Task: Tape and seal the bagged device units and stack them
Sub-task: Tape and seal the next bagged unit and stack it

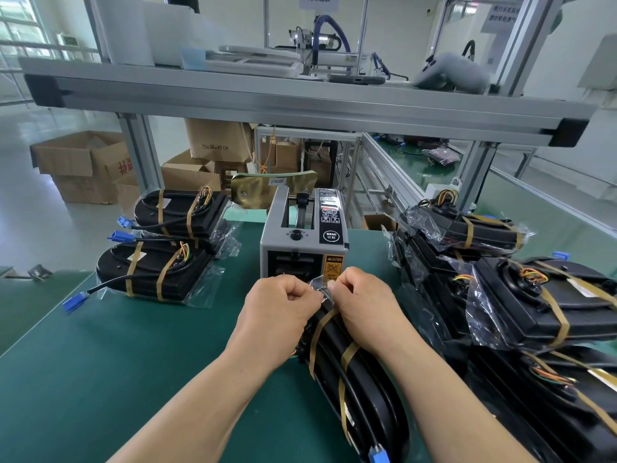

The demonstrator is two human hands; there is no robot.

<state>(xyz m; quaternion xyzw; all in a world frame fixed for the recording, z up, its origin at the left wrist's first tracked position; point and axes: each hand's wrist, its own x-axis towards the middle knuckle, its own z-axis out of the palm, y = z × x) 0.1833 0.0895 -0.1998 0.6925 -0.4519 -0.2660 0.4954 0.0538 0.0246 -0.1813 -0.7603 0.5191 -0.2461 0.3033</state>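
**Item in hand.** Bagged unit (pixel 354 379): black, banded with tan tape, lying lengthwise on the table (pixel 133 362) under our right forearm. Its far end sits just before the tape dispenser (pixel 303 235). We judge it is placed so that a cut strip comes within easy reach.

**Hands.** Our left hand (pixel 280 309) and right hand (pixel 364 305) are both curled, and their fingertips meet to pinch the bag end (pixel 322 289) gathered closed. We cannot tell whether a tape strip is in the pinch. The step looks like sealing, with stacking not yet done.

**Surroundings.**
- Left pair (pixel 157 272): two taped units in bags, one behind the other and overlapping, well apart from our hands. This is likely the stack to join.
- Right pile (pixel 534 295): several bagged units, loosely heaped, crowding the right side of the unit in hand.
- Cardboard boxes (pixel 83 162): on the floor beyond the table.

**Obstructions.** The dispenser stands directly ahead and the right pile hems that side, so we judge the carry must go leftward.
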